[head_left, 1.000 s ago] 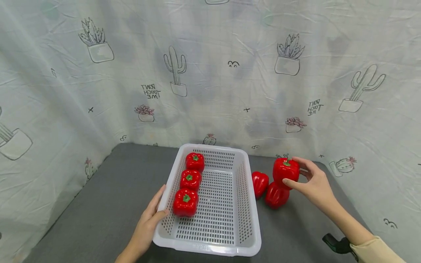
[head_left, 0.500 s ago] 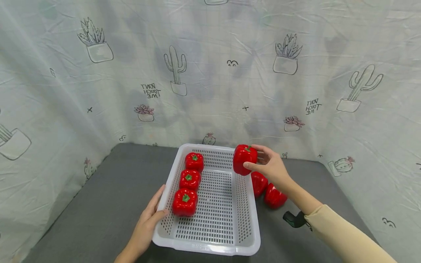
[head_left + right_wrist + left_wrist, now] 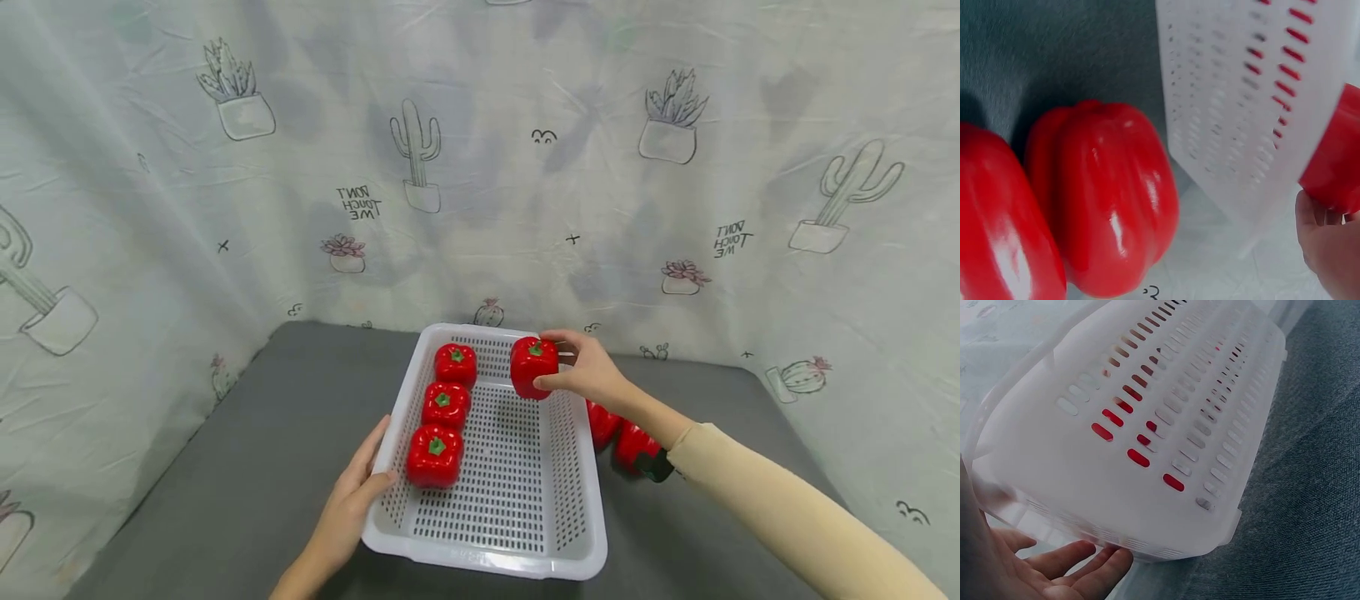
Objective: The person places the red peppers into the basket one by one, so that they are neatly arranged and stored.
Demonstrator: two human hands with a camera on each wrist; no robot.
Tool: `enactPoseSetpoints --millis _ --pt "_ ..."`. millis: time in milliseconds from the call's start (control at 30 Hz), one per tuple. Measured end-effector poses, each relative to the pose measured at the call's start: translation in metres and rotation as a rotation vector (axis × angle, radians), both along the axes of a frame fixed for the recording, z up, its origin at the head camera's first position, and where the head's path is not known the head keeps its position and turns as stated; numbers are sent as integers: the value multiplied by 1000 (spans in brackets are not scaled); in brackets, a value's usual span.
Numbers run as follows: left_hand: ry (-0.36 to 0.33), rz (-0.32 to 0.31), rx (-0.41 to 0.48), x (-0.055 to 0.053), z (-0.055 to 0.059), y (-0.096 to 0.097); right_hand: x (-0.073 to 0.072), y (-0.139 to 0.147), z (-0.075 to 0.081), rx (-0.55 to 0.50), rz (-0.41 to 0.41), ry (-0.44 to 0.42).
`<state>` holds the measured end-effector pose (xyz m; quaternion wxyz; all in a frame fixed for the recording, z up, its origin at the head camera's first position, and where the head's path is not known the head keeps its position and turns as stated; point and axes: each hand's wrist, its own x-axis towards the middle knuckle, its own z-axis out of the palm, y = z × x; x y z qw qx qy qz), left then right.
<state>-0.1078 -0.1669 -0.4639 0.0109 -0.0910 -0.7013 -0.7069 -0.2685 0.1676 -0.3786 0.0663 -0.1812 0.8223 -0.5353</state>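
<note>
A white slotted plastic basket (image 3: 480,565) stands on the dark table, with three red bell peppers in a row along its left side; the nearest is one bell pepper (image 3: 435,457). My left hand (image 3: 347,504) grips the basket's left rim, thumb over the edge and fingers outside, below the rim in the left wrist view. My right hand (image 3: 588,367) pinches a red bell pepper (image 3: 528,371) between thumb and fingers, stem up, over the back right part of the basket. In the right wrist view that held bell pepper (image 3: 1338,156) shows past the basket wall (image 3: 1229,94).
Right of the basket, two more red bell peppers lie on the table, one a near bell pepper (image 3: 1107,200), partly hidden by my right arm in the head view. A patterned curtain (image 3: 480,167) hangs behind the dark table (image 3: 247,467).
My right hand has carried the bell pepper leftward from above the loose peppers to over the inside of the basket. The left hand keeps its hold on the rim. The head view has shifted slightly.
</note>
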Motion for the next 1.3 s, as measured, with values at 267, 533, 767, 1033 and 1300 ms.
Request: enactPoseSetpoints --millis 267,533,767,1033,1300 --pt "-8 17 -21 -3 1 3 -14 -5 -11 13 23 23" --pt "-8 21 -17 -3 0 0 -26 -15 -23 64 -12 60" --pt "-17 20 -21 -1 1 1 -31 -20 -27 118 -20 92" --pt "-21 27 -10 0 1 4 -36 -29 -28 205 30 114" --pt "-12 40 -12 -6 -1 12 -52 -33 -35 264 46 122"
